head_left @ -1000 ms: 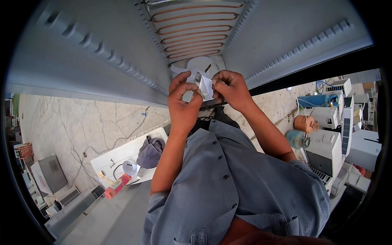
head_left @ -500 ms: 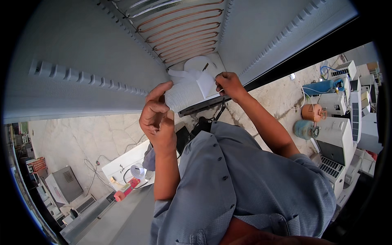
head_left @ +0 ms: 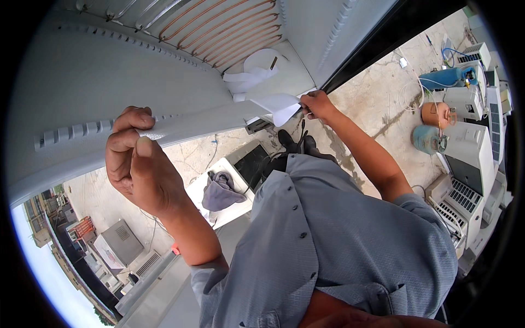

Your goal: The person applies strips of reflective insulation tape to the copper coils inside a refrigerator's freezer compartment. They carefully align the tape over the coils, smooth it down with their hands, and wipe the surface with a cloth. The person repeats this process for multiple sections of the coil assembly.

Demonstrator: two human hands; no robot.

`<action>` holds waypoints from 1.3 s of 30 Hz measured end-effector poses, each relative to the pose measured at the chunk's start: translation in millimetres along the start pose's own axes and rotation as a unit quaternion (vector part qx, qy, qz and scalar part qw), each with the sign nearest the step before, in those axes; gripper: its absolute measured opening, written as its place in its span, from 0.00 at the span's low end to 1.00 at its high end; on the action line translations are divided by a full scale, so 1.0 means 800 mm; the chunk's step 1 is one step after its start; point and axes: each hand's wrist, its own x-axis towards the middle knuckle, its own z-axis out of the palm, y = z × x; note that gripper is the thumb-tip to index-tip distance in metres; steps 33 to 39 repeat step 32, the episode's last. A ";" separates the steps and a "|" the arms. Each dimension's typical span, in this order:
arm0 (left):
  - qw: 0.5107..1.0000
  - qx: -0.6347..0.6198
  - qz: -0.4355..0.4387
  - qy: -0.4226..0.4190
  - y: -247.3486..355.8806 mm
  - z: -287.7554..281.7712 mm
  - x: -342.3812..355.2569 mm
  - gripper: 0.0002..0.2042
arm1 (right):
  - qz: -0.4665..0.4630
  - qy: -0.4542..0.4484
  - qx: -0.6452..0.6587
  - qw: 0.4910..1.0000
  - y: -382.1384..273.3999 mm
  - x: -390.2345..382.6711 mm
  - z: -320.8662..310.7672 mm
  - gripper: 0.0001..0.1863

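A long white strip stretches between my two hands across the front of an open white cabinet. My left hand is closed, thumb and fingers pinching a pale, textured end of it. My right hand pinches the other end, where the strip widens into a loose, curled flap. Past the strip, on the cabinet floor, lie a white round piece and a loose white band. How the strip joins the band is hidden.
Copper tubing runs in rows over the cabinet's inner back, with notched rails on its side walls. A grey cloth lies on a white panel below. At right stand a blue cylinder, an orange tank and a teal tank.
My left hand has moved far to the left, spreading the white material out lengthwise; its fingers have closed into a pinch. My right hand has shifted slightly right. The view has turned a little.
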 end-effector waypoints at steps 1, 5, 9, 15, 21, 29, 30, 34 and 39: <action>1.000 0.014 0.003 -0.005 0.004 0.002 0.005 0.04 | 0.003 -0.005 0.002 1.000 0.005 0.002 -0.004 0.12; 0.998 0.034 0.016 -0.049 0.013 0.006 0.020 0.07 | 0.001 -0.012 0.013 1.000 0.016 0.002 -0.009 0.12; 0.996 0.071 0.030 -0.048 0.023 0.018 0.024 0.09 | 0.003 0.009 0.015 1.000 0.028 -0.003 -0.012 0.13; 0.989 0.098 0.083 0.070 0.037 0.040 0.043 0.09 | 0.002 0.023 -0.003 1.000 0.065 0.006 -0.038 0.14; 0.967 0.165 0.187 0.051 0.090 0.015 0.087 0.09 | 0.029 0.074 -0.072 0.994 0.110 -0.002 -0.087 0.14; 0.936 0.271 0.226 -0.021 0.141 -0.020 0.153 0.13 | 0.050 0.170 -0.125 0.976 0.196 -0.006 -0.164 0.17; 0.921 0.315 0.229 0.005 0.147 -0.024 0.156 0.13 | 0.058 0.175 -0.131 0.974 0.212 0.001 -0.177 0.16; 0.927 0.307 0.214 0.041 0.159 -0.036 0.173 0.14 | 0.055 0.207 -0.199 0.956 0.245 0.011 -0.203 0.17; 0.927 0.307 0.214 0.041 0.159 -0.036 0.173 0.14 | 0.055 0.207 -0.199 0.956 0.245 0.011 -0.203 0.17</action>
